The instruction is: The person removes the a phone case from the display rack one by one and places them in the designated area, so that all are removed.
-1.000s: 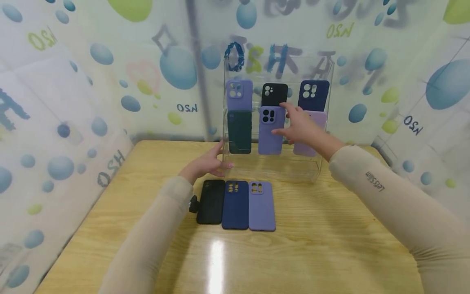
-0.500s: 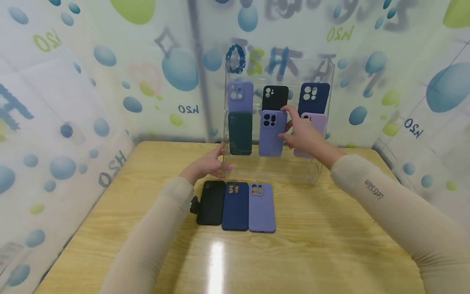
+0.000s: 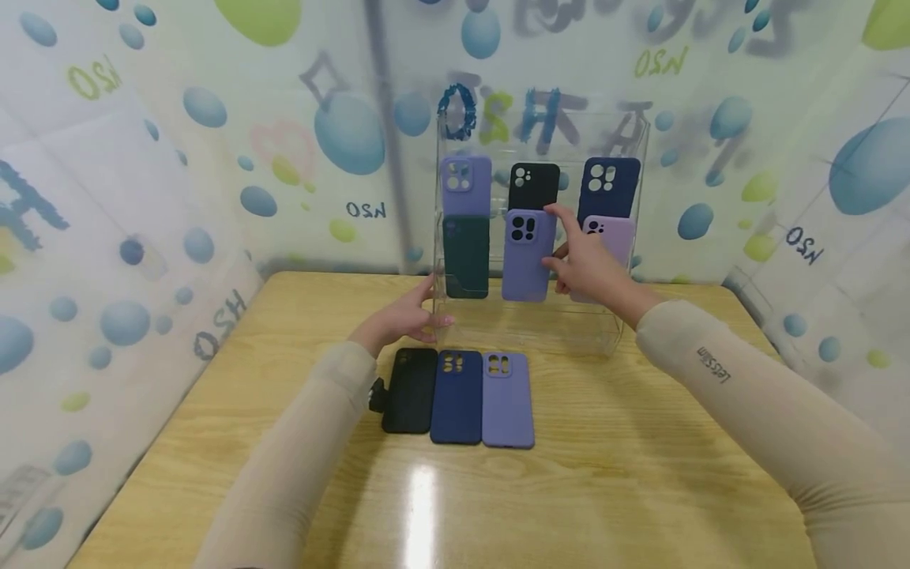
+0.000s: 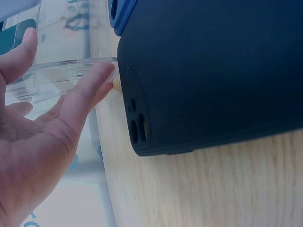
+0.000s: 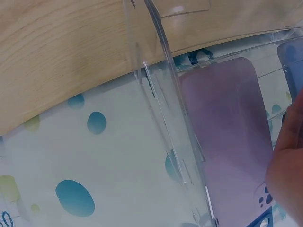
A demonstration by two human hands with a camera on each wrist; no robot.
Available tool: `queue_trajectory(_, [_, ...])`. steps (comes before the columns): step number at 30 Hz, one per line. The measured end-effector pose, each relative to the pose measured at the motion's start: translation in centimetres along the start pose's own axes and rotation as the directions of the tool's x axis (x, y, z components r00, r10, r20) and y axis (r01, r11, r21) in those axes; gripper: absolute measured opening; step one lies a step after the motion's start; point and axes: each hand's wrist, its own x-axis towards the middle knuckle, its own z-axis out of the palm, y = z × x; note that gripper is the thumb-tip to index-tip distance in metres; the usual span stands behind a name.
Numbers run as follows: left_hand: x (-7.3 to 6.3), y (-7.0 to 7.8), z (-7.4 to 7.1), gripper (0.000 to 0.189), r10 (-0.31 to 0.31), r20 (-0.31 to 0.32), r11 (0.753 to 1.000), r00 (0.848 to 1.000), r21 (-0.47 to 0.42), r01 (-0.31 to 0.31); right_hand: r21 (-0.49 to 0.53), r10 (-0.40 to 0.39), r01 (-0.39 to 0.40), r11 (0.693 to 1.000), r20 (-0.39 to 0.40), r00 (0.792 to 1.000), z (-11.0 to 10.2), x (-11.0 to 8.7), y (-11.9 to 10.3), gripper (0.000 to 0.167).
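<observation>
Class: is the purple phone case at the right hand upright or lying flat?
Upright: the case stands in the clear rack, camera cutouts uppermost.

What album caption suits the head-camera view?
Right hand touching a purple phone case, left hand at the clear display stand.

"Let'sSlim" upside down on the right sleeve (image 3: 768, 427), large mirrored "H2O" on the far wall (image 3: 306, 245), smaller similar lettering on the left wall (image 3: 163, 194) and right wall (image 3: 856, 253)
</observation>
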Motion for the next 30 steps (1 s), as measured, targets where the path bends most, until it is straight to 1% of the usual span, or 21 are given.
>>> queue_trajectory(2, [-0.1,0.0,0.0,0.11,-0.001,-0.001,1.0,1.0,-0.001,0.001,-0.002,-0.003,0.003,1.0,-0.004,1.0,0.0,0.1,0.1,0.086])
queue_trajectory(7, [-0.1,0.1,0.0,0.11,0.003,-0.009,1.0,1.0,-0.008,-0.003,-0.021,-0.037,0.036,0.999,-0.024,0.999,0.2,0.1,0.0,0.083])
queue_trajectory(13, [-0.1,-0.1,-0.1,0.11,-0.004,0.002,1.0,1.0,-0.022,0.004,-0.066,-0.064,0.061,0.996,-0.046,0.997,0.4,-0.2,-0.1,0.081])
queue_trajectory(18, [-0.1,-0.1,-0.1,0.11,-0.003,-0.003,1.0,1.0,-0.026,0.003,-0.089,-0.103,0.098,0.991,-0.053,0.993,0.5,-0.2,-0.2,0.079])
queue_trajectory(25, [-0.1,-0.2,0.0,0.11,-0.009,-0.003,0.999,1.0,-0.032,0.009,-0.127,-0.104,0.098,0.987,-0.036,0.994,0.5,-0.4,-0.7,0.08])
queue_trajectory(30, [0.0,-0.1,0.1,0.11,-0.01,-0.008,0.999,1.0,-0.035,0.01,-0.129,-0.131,0.122,0.984,-0.066,0.989,0.0,-0.4,-1.3,0.08])
